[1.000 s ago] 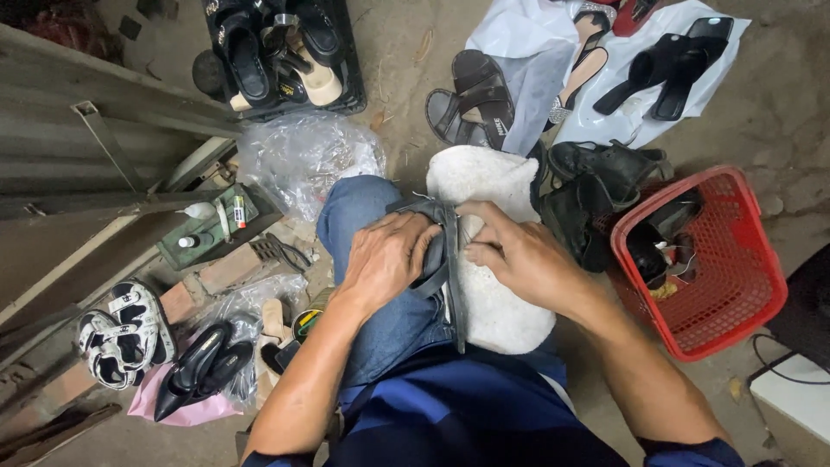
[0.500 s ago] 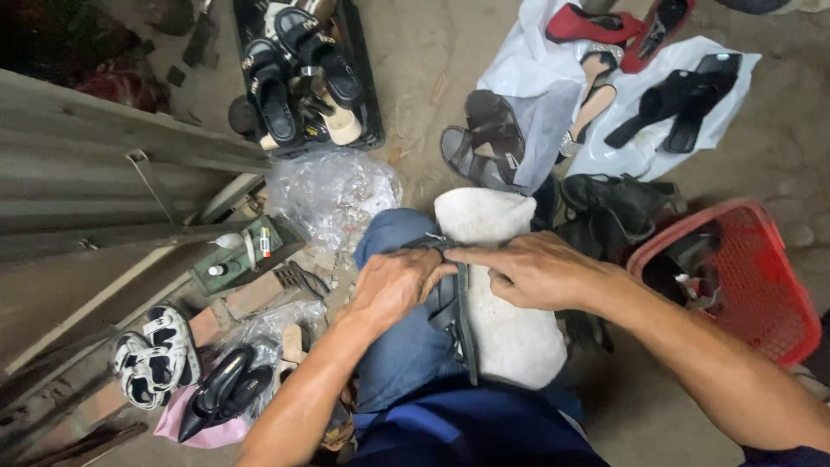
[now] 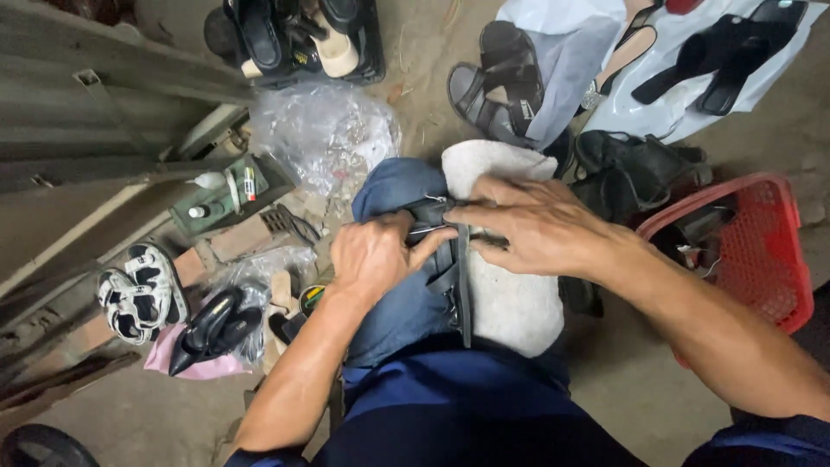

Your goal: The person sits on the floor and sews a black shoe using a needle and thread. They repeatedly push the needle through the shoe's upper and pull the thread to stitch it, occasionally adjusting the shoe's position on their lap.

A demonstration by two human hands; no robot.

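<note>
I sit with a dark strappy sandal point(image 3: 451, 277) laid over my jeans-clad left knee point(image 3: 393, 186) and a white cloth point(image 3: 510, 303) on my lap. My left hand point(image 3: 376, 255) pinches the sandal's upper part at the knee, with a thin light thread showing at the fingertips. My right hand point(image 3: 536, 227) lies flat across the sandal and the cloth, its fingers pointing left and pressing the strap down. What the right fingertips pinch is hidden.
A red plastic basket point(image 3: 761, 251) with dark shoes stands at the right. Black sandals point(image 3: 640, 169) lie beyond my knee, more on a white sheet point(image 3: 605, 78). A crumpled clear bag point(image 3: 324, 138), a green tray point(image 3: 225, 195) of small bottles and a white-black sandal point(image 3: 138, 290) sit left.
The view has shifted closer and to the right. My right hand has spread flatter over the sandal, while my left hand stays pinched at the strap on the knee.
</note>
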